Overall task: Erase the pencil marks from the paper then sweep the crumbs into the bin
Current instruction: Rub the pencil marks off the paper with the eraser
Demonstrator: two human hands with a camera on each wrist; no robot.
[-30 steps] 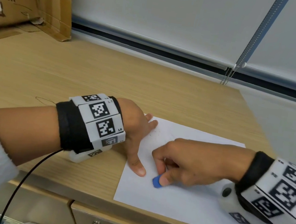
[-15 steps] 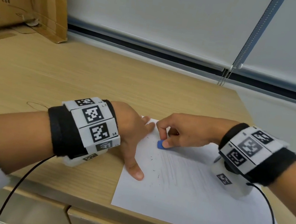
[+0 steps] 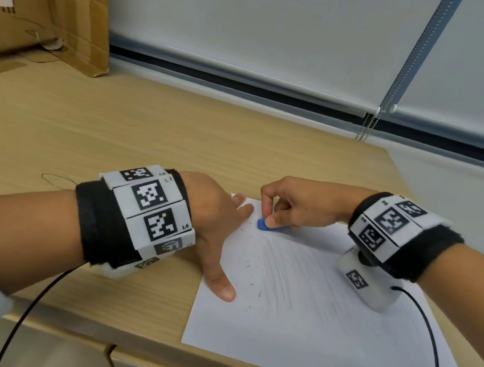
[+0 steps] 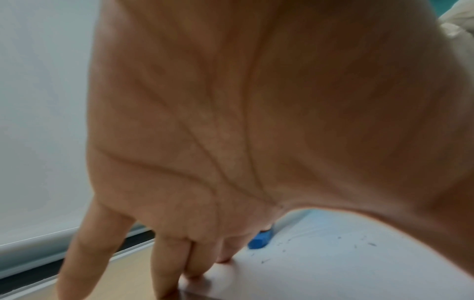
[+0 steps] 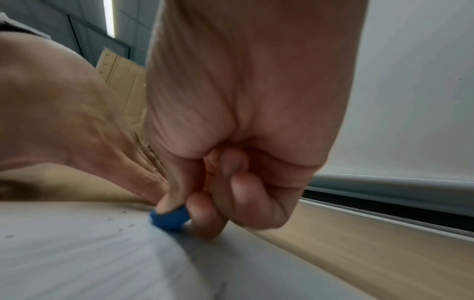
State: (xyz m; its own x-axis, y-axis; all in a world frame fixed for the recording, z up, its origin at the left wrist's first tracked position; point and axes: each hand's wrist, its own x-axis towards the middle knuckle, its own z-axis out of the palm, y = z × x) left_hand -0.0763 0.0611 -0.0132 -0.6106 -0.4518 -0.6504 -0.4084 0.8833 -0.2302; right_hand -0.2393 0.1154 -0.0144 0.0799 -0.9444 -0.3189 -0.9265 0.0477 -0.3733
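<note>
Blue eraser (image 3: 263,223), pinched in the right hand (image 3: 300,206), rubs the paper's (image 3: 321,336) eleven-o'clock corner while the flat, spread left hand (image 3: 216,220) pins it.

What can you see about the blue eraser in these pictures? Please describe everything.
The blue eraser is a small, solid blue piece with rounded, worn-looking edges, apparently rubber. The right hand pinches it between thumb and fingertips, so only its lower end shows. That end presses on the white paper near its far left corner, close to the left hand fingers. Dark crumbs lie nearby.
</note>
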